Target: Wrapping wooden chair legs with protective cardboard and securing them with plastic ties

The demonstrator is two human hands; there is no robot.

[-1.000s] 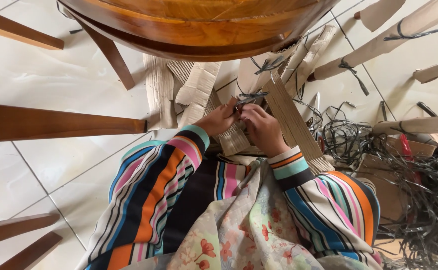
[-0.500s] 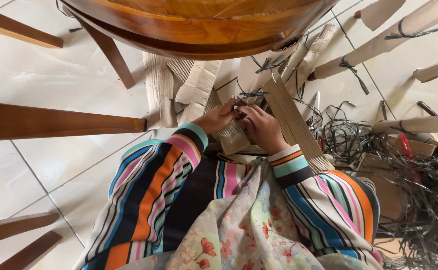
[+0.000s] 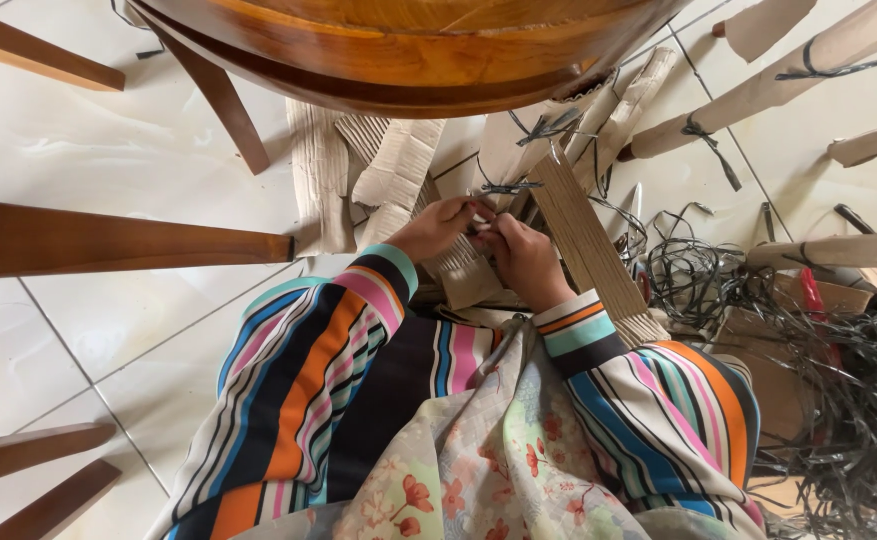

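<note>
Overhead, left hand [image 3: 440, 226] and right hand [image 3: 524, 258] pinched together on a corrugated cardboard strip [image 3: 586, 240] at the lap, white tiled floor [image 3: 128, 150], wooden table [image 3: 408, 45] above, black strapping tangle [image 3: 848, 390] at right.

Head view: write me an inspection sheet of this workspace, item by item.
Surface: pale tiled floor, glossy, grout lines visible.
Job's things: corrugated cardboard strip with a black strap tied round it, at both hands.
Clutter: rolled cardboard bundles tied with straps; flat cardboard scraps; a heap of loose black strapping.
Hands: left hand and right hand meet at the strip; what the fingers pinch is too small to tell.
Cables: nothing seen.
Surroundings: round wooden table overhead, wooden legs at left.
</note>
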